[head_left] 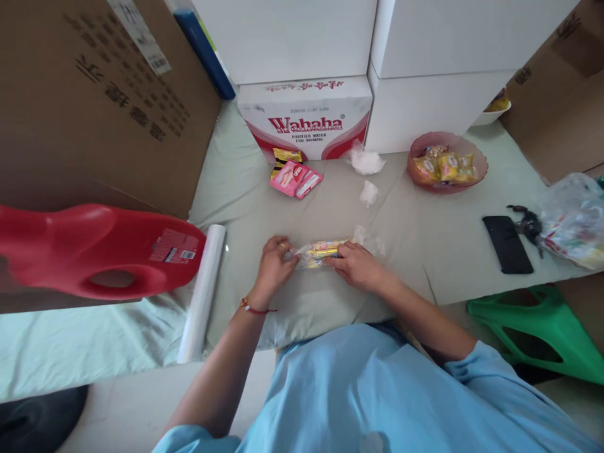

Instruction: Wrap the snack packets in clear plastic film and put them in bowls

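A small bundle of yellow and pink wrapped snack sticks (321, 250) lies on the cloth in front of me, inside clear plastic wrap (372, 241). My left hand (277, 267) pinches the plastic at the bundle's left end. On the right, my right hand (357, 267) grips the bundle, fingers over its top and front. Loose plastic sticks out past the right hand. Beyond the bundle, two crumpled white pieces (369, 194) rest on the cloth, along with pink snack packs (291, 178) and yellow packs (287, 155).
A Wahaha carton (306, 119) and white boxes (425, 107) stand at the back. A pink bowl (447, 185) holds yellow snacks. To the left are a plastic wrap roll (202, 292) and a red jug (141, 226); to the right, a phone (508, 245) and green stool (542, 321).
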